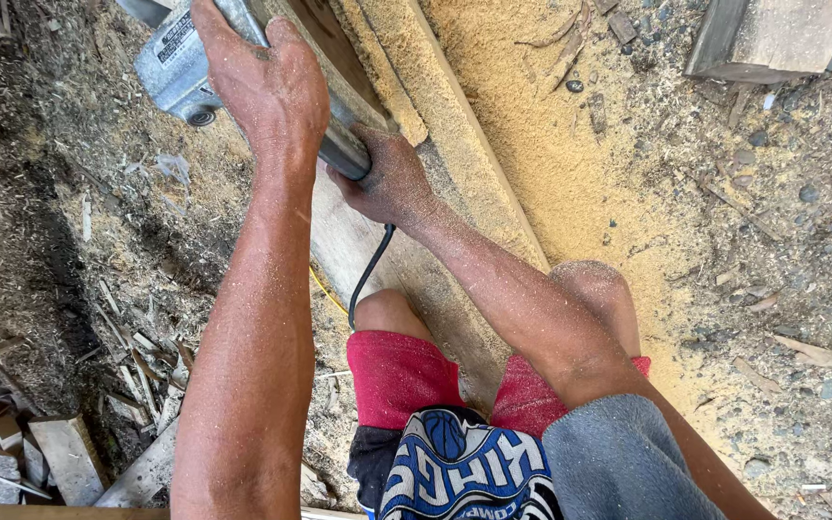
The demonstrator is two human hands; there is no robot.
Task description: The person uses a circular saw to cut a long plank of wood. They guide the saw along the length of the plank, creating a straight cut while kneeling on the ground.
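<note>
1. Power tool (pixel 180 67), grey metal, sits at the far left on a long plank (pixel 406 260).
2. My left hand (pixel 262 91) is wrapped over its top.
3. My right hand (pixel 387 178) is clamped on its handle (pixel 344 149), above the black cord (pixel 370 270).
4. Sawdust (pixel 532 144) lies to the right.

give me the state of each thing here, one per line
left hand: gripping the top of the power tool
right hand: closed round the tool's rear handle
power tool: held on the plank, dusty
plank: lying flat, covered in sawdust
black cord: hanging from the handle, slack
wood block: lying on the gravel, apart
</note>
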